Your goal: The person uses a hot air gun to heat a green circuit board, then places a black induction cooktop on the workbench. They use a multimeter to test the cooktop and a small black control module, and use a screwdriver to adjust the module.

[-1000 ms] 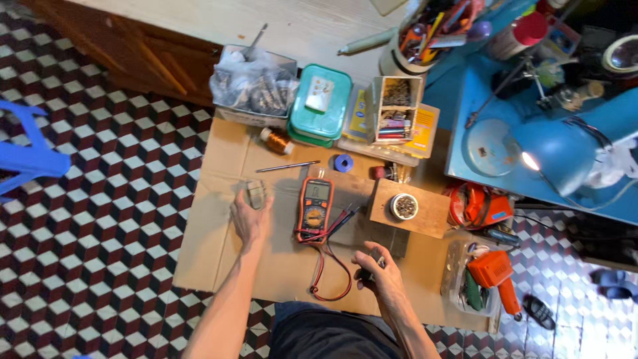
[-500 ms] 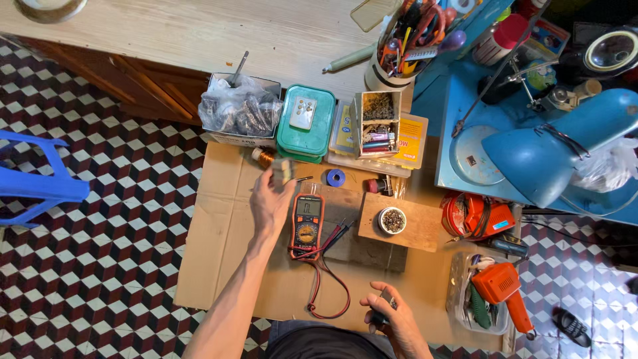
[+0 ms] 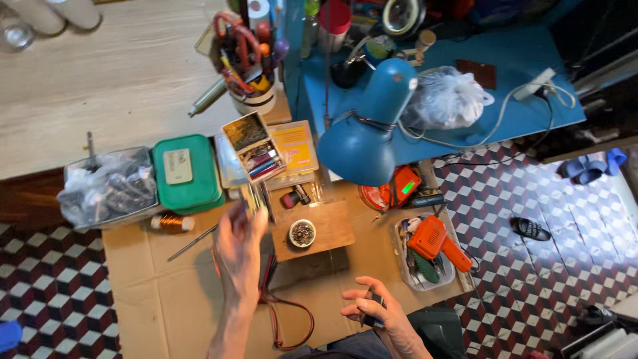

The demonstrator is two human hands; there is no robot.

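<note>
From the head camera, the left hand (image 3: 238,256) is lifted over the cardboard (image 3: 146,292), fingers pinched on a small thin part (image 3: 247,199) at its 12 o'clock. The right hand (image 3: 375,312) is curled around a small dark thing (image 3: 373,307). A wood block (image 3: 329,233) lies at 2 o'clock from the left hand.

Left hand (image 3: 238,256) raised over cardboard sheet (image 3: 156,292), fingers (image 3: 247,211) pinching a small, blurred item. Right hand (image 3: 379,318) grips a small dark object (image 3: 374,307). Blue lamp (image 3: 364,136) overhangs wooden block (image 3: 325,229).
</note>
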